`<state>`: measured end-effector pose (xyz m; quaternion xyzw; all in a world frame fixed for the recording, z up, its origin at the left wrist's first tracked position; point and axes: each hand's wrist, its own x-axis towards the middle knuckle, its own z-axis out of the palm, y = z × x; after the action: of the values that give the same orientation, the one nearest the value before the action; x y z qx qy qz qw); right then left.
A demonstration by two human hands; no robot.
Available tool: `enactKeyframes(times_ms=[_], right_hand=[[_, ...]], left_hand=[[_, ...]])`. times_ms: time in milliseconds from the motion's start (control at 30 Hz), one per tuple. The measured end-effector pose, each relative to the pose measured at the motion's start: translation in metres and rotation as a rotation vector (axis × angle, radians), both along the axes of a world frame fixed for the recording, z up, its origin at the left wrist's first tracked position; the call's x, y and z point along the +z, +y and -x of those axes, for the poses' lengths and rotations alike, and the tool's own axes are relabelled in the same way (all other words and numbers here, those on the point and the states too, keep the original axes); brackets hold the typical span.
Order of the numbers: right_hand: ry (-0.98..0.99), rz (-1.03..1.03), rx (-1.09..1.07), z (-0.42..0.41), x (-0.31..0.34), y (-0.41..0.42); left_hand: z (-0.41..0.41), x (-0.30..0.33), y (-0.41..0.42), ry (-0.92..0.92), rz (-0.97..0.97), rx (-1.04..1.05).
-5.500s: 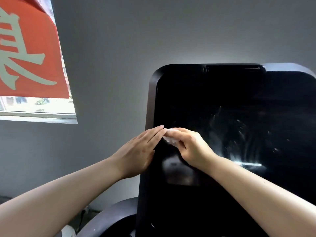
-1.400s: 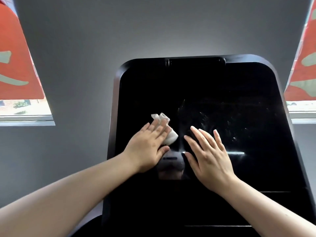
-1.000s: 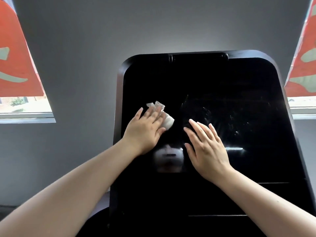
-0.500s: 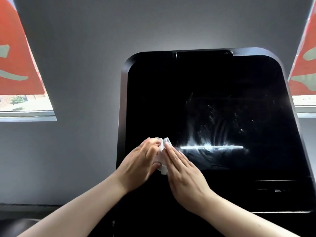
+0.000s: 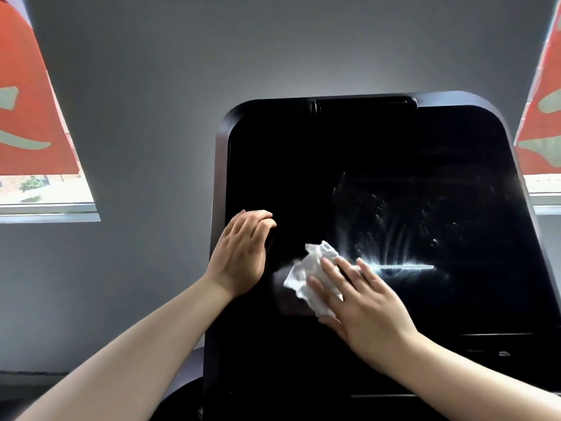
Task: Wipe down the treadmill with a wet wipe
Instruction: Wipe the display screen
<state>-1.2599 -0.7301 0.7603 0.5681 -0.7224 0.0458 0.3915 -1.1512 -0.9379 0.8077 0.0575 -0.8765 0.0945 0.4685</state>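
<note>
Wipe (image 5: pixel 312 276) passed from left hand (image 5: pixel 241 253) to right hand (image 5: pixel 358 299), now flat-pressing it on screen (image 5: pixel 394 147); left open, empty at 9 o'clock. Smears at 3 o'clock remain.

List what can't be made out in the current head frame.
- Treadmill belt and base: cut off by bottom edge.
- Wet wipe lower part: under right hand.
- Left hand contact with screen: unclear.
- Console controls lower right: too dark.

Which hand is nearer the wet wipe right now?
Right. The right hand presses the wet wipe flat against the treadmill screen with straight fingers. The left hand is off to the wipe's left, apart from it.
</note>
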Motion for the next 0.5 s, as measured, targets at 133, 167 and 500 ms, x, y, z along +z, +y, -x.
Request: enactKeyframes(times_ms=[133,167,500], right_hand=[[-0.116,0.124,-0.055,0.001,0.016,-0.028],[-0.154,0.150,-0.059,-0.002,0.018,-0.036],[0.085,-0.018,0.088,-0.005,-0.027,-0.007]], left_hand=[[-0.001,-0.006,-0.001,-0.019,0.098,-0.016],[-0.002,-0.006,-0.001,-0.021,0.111,-0.019],[-0.006,-0.001,0.007,-0.009,0.032,0.097]])
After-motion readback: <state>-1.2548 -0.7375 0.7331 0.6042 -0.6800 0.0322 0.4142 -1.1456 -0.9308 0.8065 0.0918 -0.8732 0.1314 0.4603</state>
